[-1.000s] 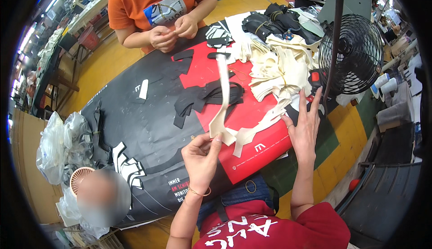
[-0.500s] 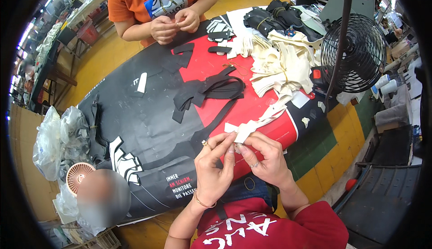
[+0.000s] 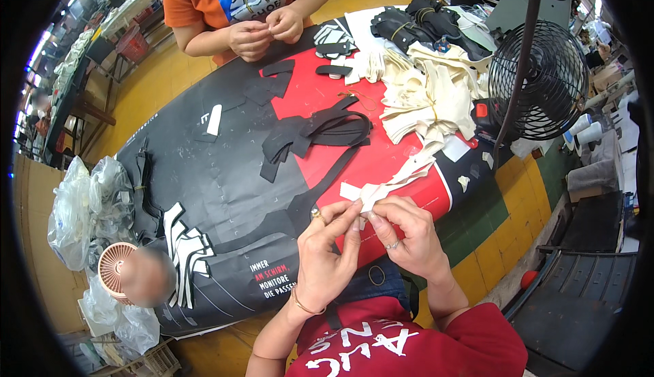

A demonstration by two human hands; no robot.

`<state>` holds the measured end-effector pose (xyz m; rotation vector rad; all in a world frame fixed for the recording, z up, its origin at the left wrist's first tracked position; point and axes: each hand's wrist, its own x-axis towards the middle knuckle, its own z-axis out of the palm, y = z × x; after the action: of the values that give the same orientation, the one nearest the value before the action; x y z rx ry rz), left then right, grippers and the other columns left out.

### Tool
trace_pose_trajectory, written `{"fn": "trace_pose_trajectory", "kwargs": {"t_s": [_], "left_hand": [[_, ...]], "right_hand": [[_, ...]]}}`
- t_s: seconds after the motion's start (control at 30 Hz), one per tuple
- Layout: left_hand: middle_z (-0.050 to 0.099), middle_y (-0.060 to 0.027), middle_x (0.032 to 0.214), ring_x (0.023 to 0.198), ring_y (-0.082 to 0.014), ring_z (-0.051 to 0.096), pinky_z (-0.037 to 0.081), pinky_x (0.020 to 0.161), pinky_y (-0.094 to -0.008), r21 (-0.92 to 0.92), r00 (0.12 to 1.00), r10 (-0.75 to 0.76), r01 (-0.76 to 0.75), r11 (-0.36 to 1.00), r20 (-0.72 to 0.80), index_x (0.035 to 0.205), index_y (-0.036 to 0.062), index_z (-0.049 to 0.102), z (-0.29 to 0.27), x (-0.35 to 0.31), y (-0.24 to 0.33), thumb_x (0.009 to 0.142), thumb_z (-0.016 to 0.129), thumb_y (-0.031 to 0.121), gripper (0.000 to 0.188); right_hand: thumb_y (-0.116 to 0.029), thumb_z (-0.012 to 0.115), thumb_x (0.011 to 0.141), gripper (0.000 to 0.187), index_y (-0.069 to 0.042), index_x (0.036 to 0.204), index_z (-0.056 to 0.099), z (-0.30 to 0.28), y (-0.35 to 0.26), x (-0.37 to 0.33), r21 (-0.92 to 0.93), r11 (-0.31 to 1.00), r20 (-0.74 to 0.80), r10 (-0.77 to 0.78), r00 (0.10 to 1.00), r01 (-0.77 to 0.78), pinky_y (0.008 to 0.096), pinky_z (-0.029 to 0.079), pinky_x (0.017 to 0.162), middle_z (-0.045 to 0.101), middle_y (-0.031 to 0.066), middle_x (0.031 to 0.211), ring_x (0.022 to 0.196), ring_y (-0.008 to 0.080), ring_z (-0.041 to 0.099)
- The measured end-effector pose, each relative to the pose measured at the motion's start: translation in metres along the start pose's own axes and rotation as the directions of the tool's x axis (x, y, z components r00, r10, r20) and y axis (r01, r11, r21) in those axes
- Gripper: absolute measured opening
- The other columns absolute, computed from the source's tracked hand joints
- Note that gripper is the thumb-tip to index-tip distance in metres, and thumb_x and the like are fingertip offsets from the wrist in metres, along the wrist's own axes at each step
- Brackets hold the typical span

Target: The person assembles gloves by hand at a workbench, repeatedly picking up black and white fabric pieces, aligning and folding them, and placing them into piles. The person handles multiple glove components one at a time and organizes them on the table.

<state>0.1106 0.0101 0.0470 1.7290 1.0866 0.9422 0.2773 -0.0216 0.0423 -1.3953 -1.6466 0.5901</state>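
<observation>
My left hand point(image 3: 328, 244) and my right hand point(image 3: 412, 237) meet over the table's near edge. Both pinch the near end of a cream fabric strip point(image 3: 373, 195) between thumbs and fingertips. The strip runs away to the right toward a pile of cream fabric pieces point(image 3: 426, 98). Just beyond my left hand, a long black fabric strip point(image 3: 327, 176) trails from a bunch of black strips point(image 3: 293, 142). My fingertips cover the exact spot where the strip is gripped.
Across the table, a person in orange point(image 3: 255, 36) works with both hands together. A black fan point(image 3: 538, 81) stands at the right, a small pink fan point(image 3: 116, 268) at the left. Near the latter lie white-and-black pieces point(image 3: 187, 251) and clear plastic bags point(image 3: 88, 203). Black bundles point(image 3: 415, 26) sit far right.
My hands have shifted very slightly to the right, still pinching the cream strip. At the lower left, a blurred round shape has moved up and left, uncovering more of the white-and-black pieces.
</observation>
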Motion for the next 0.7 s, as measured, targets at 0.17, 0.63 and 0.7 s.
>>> {"fn": "trace_pose_trajectory", "kwargs": {"t_s": [0.17, 0.63, 0.7], "left_hand": [[0.068, -0.0197, 0.107, 0.088, -0.0289, 0.071, 0.055, 0.081, -0.0346, 0.038, 0.999, 0.033, -0.034, 0.999, 0.039, 0.116, -0.0035, 0.071, -0.001, 0.001, 0.004, 0.093, 0.066, 0.002, 0.024], [0.071, -0.0139, 0.098, 0.079, -0.0294, 0.07, 0.058, 0.069, -0.0363, 0.243, 0.964, 0.255, -0.267, 0.933, 0.08, 0.104, -0.0009, 0.071, -0.01, 0.012, 0.0, 0.087, 0.072, 0.003, 0.017], [0.071, -0.0133, 0.097, 0.077, -0.0284, 0.07, 0.057, 0.067, -0.0353, 0.232, 0.963, 0.267, -0.266, 0.936, 0.03, 0.104, -0.0007, 0.071, -0.007, 0.009, -0.001, 0.086, 0.073, 0.003, 0.018]], "right_hand": [[-0.009, 0.067, 0.092, 0.012, 0.003, 0.096, 0.067, 0.0, 0.002, 0.0, -0.043, 0.999, -0.003, -0.026, 1.0, 0.026, 0.0388, 0.051, 0.077, 0.068, 0.0139, 0.09, 0.083, 0.032, 0.065], [-0.005, 0.067, 0.087, 0.009, 0.001, 0.093, 0.064, -0.007, 0.004, 0.008, -0.235, 0.94, 0.107, -0.228, 0.968, 0.248, 0.0404, 0.048, 0.08, 0.066, 0.012, 0.087, 0.08, 0.0306, 0.064], [-0.006, 0.067, 0.087, 0.009, 0.001, 0.092, 0.064, -0.007, 0.003, 0.008, -0.225, 0.942, 0.096, -0.234, 0.968, 0.25, 0.04, 0.047, 0.08, 0.066, 0.0115, 0.086, 0.08, 0.0301, 0.064]]}}
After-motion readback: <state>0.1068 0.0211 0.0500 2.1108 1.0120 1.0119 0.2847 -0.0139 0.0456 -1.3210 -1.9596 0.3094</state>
